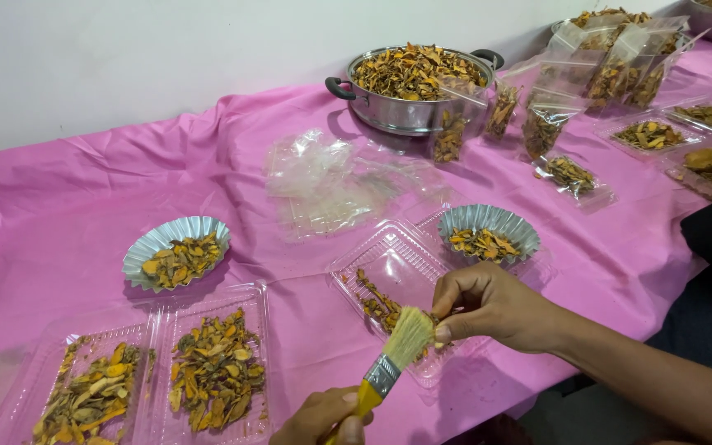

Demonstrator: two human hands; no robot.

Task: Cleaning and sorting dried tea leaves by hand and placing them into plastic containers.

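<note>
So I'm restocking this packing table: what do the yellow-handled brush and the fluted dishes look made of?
Yellow-handled brush: pale, probably natural bristles, shiny metal ferrule, glossy handle, plastic or painted wood. Fluted silver dishes: thin pressed foil or light metal, judging by crimped reflective walls.
</note>
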